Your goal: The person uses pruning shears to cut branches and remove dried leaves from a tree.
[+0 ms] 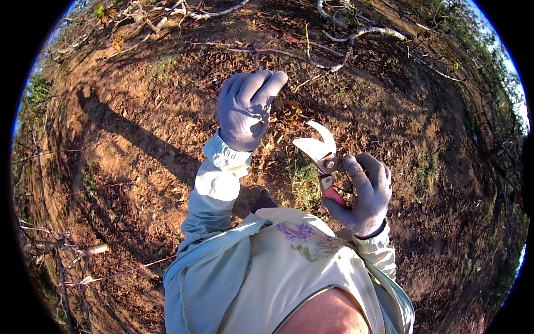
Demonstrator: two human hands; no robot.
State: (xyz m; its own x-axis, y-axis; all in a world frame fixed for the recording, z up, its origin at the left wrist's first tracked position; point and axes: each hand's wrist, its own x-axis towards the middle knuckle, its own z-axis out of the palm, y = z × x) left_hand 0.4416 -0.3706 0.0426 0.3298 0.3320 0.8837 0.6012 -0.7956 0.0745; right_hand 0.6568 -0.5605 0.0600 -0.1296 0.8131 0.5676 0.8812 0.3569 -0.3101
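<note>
Bypass pruning shears (328, 163) with red handles are in my right hand (365, 196), which wears a grey knit glove. The metal blades stand apart and point up and to the left, with nothing between them. My left hand (247, 109), in a matching glove, is raised ahead of me with its back towards me and its fingers curled. A thin bare branch (288, 53) runs just beyond its fingertips, and a short twig from it goes down behind the fingers. Whether the left fingers grip that twig is hidden.
Pale bare branches (377, 30) arch over the ground ahead, with more limbs (200, 16) at upper left. A cut stub (96, 249) and a taut pinkish string (125, 272) are at lower left. Dry leaves cover the sloping soil (137, 167). My shoe (264, 198) shows below.
</note>
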